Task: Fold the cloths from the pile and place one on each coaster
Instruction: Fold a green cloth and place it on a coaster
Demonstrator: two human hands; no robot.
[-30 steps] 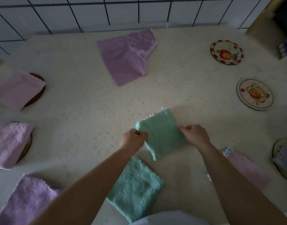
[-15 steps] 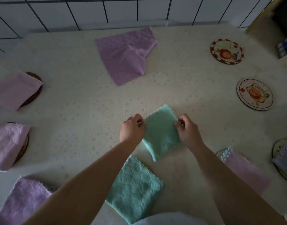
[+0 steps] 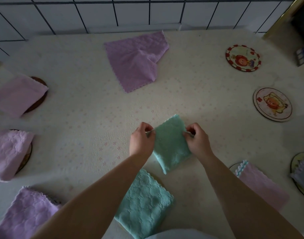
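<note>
Our left hand [image 3: 142, 141] and right hand [image 3: 197, 140] pinching opposite edges of the folded green cloth [image 3: 171, 145], seemingly just above the surface [image 3: 89, 118], purple cloth [image 3: 135, 59] well beyond it

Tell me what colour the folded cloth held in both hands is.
Mint green, seen in the head view: the folded cloth pinched between the left hand and right hand.

Cream flower-print tablecloth [image 3: 79, 128], white tiled wall [image 3: 130, 12], dark grout

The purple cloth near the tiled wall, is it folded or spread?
Spread, not folded: the purple cloth lies open, one corner rumpled.
</note>
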